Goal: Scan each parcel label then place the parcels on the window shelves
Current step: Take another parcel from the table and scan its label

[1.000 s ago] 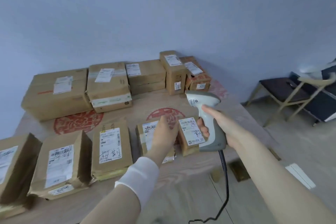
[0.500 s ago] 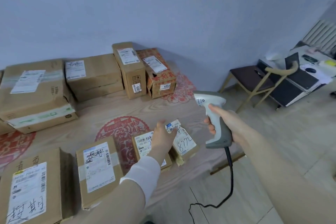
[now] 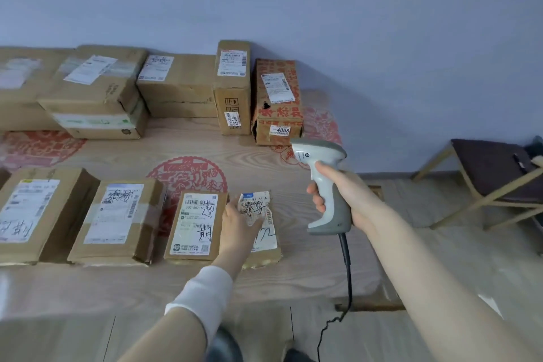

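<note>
Cardboard parcels sat in two rows on a wood-grain table [image 3: 264, 282] with red paper-cut prints. Left hand [image 3: 239, 225], white sleeve [image 3: 202, 294] at the wrist, rested on the small parcel [image 3: 266, 256] at the right end of the front row, near the table's front edge. Its fingers lay close together on the left part of the crumpled label [image 3: 258, 204]. The thumb was hidden, so couldn't tell if it pinched the label or only pressed it. Handwritten marks showed on the label. The parcel lay flat on the table, just beside the next front-row parcel [image 3: 195, 223] on its left. Right hand [image 3: 342, 195] gripped the grey scanner [image 3: 321, 161] by the handle, fingers wrapped round it, index finger at the front of the grip. The scanner head was held above the table, up and right of the small parcel and apart from it. Black cable [image 3: 348, 270] hung from the handle base. Back row stood against the blue-grey wall [image 3: 293, 3], including a tall box [image 3: 232, 88] and a red-printed box [image 3: 279, 114] tagged 4068. Chair [image 3: 493, 173] stood at far right on the floor.
</note>
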